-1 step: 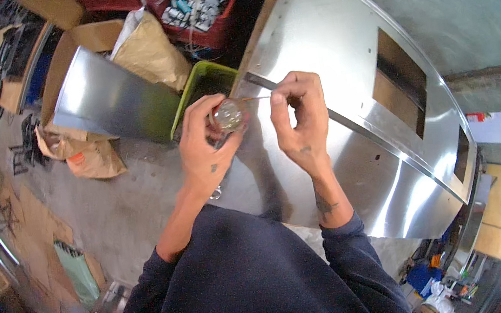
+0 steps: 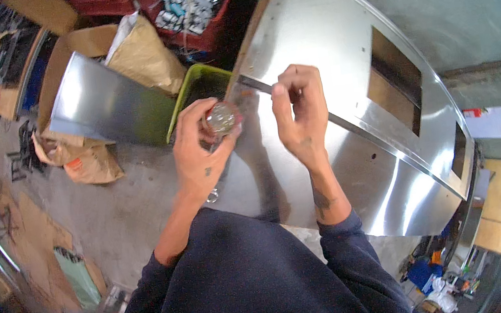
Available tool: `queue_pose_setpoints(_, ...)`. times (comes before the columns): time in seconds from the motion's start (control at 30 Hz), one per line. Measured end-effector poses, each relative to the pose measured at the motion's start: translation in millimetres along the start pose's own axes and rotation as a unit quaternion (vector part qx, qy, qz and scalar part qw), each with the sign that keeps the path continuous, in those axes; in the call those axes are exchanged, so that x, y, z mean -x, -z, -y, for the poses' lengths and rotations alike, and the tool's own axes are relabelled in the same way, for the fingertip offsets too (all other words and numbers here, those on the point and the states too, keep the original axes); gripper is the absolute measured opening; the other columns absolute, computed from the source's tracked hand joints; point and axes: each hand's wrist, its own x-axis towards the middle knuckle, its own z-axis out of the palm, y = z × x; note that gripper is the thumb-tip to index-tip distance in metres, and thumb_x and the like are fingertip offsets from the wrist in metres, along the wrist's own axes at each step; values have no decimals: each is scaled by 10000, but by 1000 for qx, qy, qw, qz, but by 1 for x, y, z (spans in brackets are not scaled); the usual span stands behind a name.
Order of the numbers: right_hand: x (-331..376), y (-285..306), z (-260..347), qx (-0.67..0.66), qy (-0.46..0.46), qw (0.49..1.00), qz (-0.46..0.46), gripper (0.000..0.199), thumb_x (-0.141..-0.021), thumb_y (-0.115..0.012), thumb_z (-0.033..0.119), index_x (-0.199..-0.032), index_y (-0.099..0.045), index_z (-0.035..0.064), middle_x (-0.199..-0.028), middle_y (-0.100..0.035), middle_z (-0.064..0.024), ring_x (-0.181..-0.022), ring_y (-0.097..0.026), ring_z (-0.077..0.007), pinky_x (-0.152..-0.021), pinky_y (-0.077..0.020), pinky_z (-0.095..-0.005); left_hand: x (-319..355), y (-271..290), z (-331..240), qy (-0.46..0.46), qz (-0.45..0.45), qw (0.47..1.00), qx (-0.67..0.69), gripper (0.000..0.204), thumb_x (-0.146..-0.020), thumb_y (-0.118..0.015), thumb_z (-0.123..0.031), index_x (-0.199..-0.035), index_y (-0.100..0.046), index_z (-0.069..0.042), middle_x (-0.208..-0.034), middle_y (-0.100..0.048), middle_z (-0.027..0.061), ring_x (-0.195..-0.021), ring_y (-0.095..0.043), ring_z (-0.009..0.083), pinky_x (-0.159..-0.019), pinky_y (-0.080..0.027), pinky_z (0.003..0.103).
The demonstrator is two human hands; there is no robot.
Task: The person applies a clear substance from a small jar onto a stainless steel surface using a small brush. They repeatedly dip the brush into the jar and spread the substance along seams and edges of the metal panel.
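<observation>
Workshop floor, a big steel panel (image 2: 342,79) across frame centre.
Left hand (image 2: 199,157) fingers wrap a small shiny round can (image 2: 221,117); right hand (image 2: 302,114) fingers pinch at the panel's folded edge strip (image 2: 253,84). Nothing has shifted since the earlier view. Green bin (image 2: 195,84), crates and cardboard lie upper left.

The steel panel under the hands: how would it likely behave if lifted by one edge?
The steel panel looks thin and wide, so it would probably flex. Its polished face likely slips in bare fingers. The cutouts may weaken it there.

Dim fisheye view, edges bent and dark; glare streaks the steel panel (image 2: 340,67).
</observation>
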Motion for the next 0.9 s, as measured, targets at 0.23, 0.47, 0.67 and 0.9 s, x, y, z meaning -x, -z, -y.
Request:
queue_pose_setpoints(0.23, -131, 28, -141, 66, -51, 985, -151, 198, -1125, -609, 169, -1152, -584, -26, -957, -733, -130, -838, -677, -146, -749, -548, -304, -1, 4, 10, 22, 13, 1000, -7, 649, -887, -913, -37, -1459, -606, -55, -1459, -616, 143, -1123, -717, 214, -806, -623, 313)
queue_pose_setpoints(0.47, -184, 12, -238, 136, -67, 974, -168, 241, -1050, -670, 187, -1066, -617, -48, -1003, -745, -209, -923, -717, -277, -846, -559, -392, 5, 8, 20, 34, 2, 999, -10, 658, -885, -908, -27, -1467, -602, -58, -1466, -607, 143, -1134, -710, 210, -804, -619, 303)
queue_pose_setpoints(0.67, -183, 9, -247, 124, -26, 978, -163, 284, -998, -696, 197, -1041, -634, -76, -1076, -654, -287, -1027, -633, -451, -922, -517, -518, 6, 9, 26, 53, -21, 998, -11, 648, -873, -916, -24, -1451, -625, -52, -1455, -613, 135, -1097, -701, 190, -783, -606, 294)
queue_pose_setpoints(0.9, -179, 9, -236, 136, -13, 981, -140, 307, -1002, -706, 225, -1053, -657, -73, -1088, -651, -279, -1029, -626, -434, -938, -516, -516, 3, 6, 23, 67, -12, 998, -9, 649, -867, -924, -24, -1444, -627, -35, -1438, -625, 127, -1022, -698, 174, -757, -603, 287)
